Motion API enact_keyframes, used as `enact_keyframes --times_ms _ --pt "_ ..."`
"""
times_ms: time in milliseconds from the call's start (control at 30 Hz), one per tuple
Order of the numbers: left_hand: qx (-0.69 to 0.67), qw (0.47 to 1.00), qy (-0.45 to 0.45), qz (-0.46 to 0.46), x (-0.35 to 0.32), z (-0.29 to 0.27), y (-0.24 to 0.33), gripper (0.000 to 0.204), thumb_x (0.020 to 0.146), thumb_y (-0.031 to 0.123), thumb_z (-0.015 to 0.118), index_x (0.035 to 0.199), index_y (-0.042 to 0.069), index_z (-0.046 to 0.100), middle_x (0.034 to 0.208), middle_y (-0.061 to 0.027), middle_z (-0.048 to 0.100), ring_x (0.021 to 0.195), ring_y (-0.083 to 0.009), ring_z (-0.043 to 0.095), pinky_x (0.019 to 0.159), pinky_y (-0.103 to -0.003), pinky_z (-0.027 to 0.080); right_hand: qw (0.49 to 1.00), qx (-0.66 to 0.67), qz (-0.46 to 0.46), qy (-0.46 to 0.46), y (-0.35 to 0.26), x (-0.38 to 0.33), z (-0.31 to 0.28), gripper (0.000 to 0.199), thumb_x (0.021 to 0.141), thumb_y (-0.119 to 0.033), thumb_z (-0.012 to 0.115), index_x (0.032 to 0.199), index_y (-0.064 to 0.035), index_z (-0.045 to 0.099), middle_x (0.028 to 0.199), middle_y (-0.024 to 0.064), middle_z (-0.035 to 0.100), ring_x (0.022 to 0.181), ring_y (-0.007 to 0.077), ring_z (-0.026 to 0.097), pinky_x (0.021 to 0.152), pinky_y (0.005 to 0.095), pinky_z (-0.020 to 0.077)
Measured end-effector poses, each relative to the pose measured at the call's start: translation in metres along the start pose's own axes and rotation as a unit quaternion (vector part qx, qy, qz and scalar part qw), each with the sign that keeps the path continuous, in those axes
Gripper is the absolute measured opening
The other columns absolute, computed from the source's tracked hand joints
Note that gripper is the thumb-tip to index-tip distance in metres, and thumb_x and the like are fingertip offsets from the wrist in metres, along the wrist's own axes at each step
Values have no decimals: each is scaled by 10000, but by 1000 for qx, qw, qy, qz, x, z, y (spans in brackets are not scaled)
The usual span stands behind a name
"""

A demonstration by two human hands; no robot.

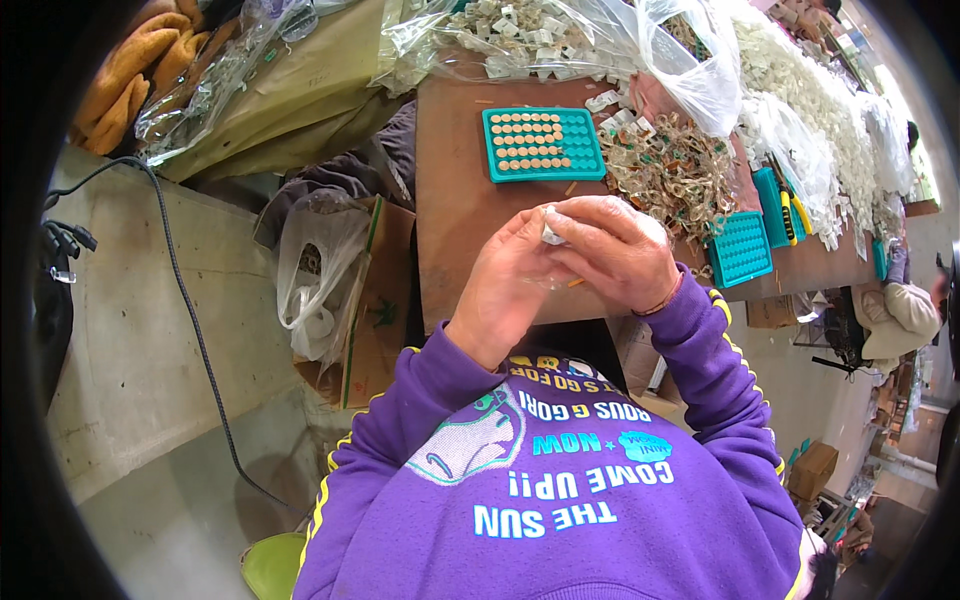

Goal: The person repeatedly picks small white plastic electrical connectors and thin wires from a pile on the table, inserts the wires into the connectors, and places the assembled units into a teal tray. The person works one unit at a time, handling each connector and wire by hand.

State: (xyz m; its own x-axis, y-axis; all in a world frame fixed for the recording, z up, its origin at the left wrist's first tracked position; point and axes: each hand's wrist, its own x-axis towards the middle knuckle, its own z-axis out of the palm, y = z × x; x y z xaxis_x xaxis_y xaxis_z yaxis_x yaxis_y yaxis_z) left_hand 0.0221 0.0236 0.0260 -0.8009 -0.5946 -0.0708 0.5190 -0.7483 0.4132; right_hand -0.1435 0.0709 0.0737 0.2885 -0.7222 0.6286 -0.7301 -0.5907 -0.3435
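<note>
My left hand (505, 290) and my right hand (622, 250) meet over the brown table's front edge. Together they pinch a small white plastic piece (551, 234) between their fingertips. Just beyond them lies a teal grid tray (590, 150), its cells partly filled with rows of small tan round parts (530, 140). A heap of clear and tan plastic pieces (670, 170) lies to the right of that tray. Purple sleeves with yellow trim cover both forearms.
A second teal tray (740, 248) sits at the right. Clear bags of white parts (520, 35) lie at the far edge, with white heaps (800, 90) further right. A cardboard box holding a plastic bag (320, 270) stands left of the brown table (450, 200). A black cable (190, 300) runs down the concrete floor.
</note>
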Motion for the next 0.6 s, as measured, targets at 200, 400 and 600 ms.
enact_keyframes --times_ms 200,400,600 --pt "153 985 70 35 -6 7 -4 303 996 222 538 1209 8 568 1107 -59 645 984 -135 638 900 -311 510 997 6 74 7 -5 -8 2 296 733 -38 740 1018 -34 663 953 103 645 790 267 666 659 344 558" --pt "271 957 94 45 -9 5 -3 247 946 139 597 1129 -25 615 1045 -61 664 942 -115 633 874 -273 503 995 31 92 -4 -6 -9 -2 254 715 -34 736 960 -34 667 903 96 645 714 253 654 610 334 544" --pt "209 973 94 15 -4 5 -8 222 945 129 601 1101 -26 634 1000 -55 674 907 -118 638 856 -263 501 998 21 59 -21 -1 -10 -8 233 709 -16 726 933 -25 666 816 91 639 671 251 644 575 328 525"
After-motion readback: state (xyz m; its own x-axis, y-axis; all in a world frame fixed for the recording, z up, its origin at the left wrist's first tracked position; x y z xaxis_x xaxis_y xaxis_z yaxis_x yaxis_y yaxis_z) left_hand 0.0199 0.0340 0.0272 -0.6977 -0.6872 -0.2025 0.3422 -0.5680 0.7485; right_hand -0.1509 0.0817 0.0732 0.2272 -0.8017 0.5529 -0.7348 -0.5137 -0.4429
